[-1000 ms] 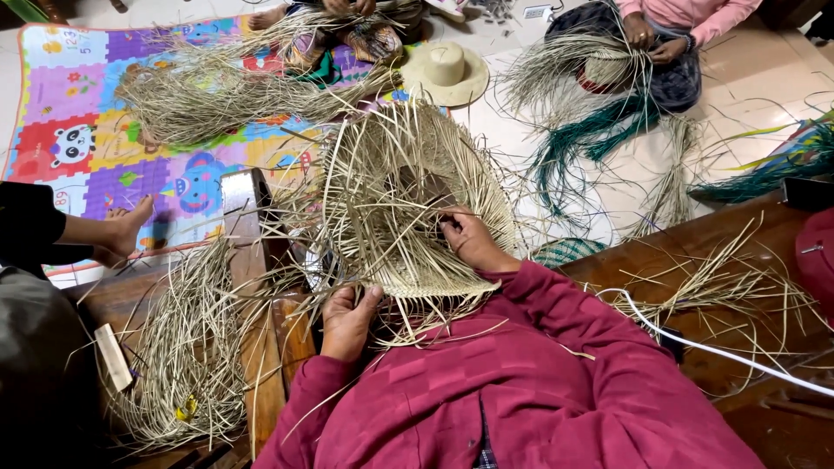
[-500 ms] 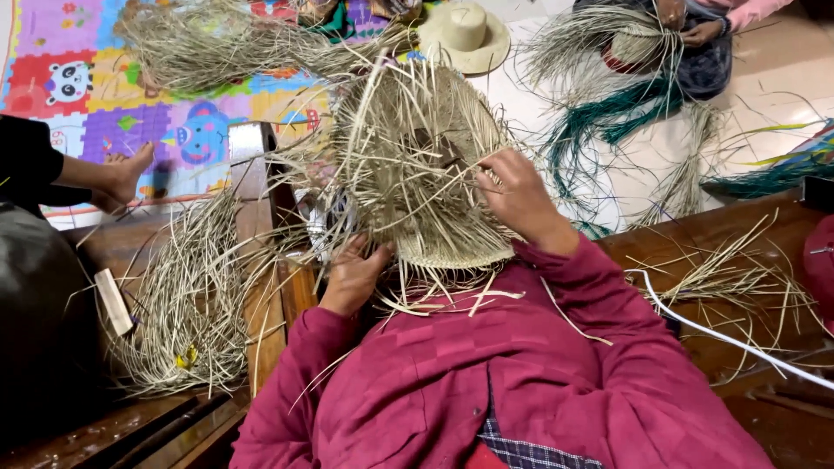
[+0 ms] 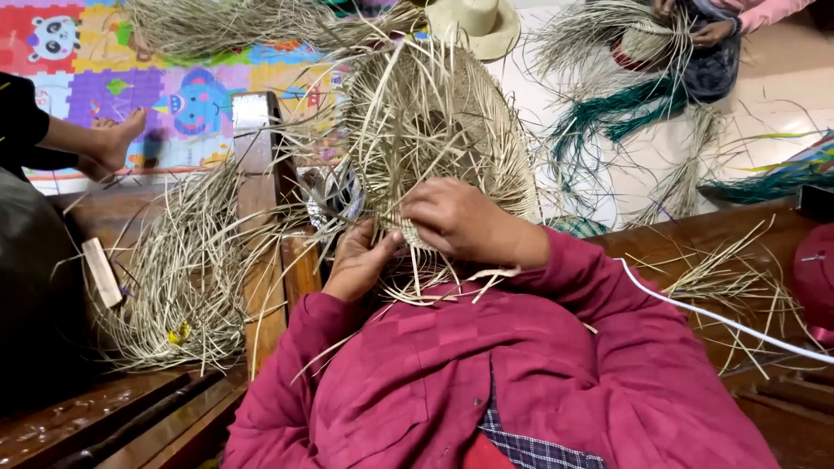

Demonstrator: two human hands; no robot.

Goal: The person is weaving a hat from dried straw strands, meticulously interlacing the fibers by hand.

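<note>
At centre, above the wearer's lap, a half-woven straw hat (image 3: 434, 130) stands on edge, its loose strands fanning far and outward. The right hand (image 3: 460, 221) rests on the near rim, fingers (image 3: 426, 208) curled and pinching strands; the left hand (image 3: 360, 260) lies just below-left, fingers pressed to the same edge. Loose straw (image 3: 174, 269) lies on the wooden bench (image 3: 261, 252) at left; a finished hat (image 3: 473, 22) sits far.

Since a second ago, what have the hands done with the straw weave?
The right hand slid from the weave's middle down to its near edge, close beside the left hand. The left hand stayed gripping that edge throughout. The loose straw pile and finished hat lie as before.
</note>
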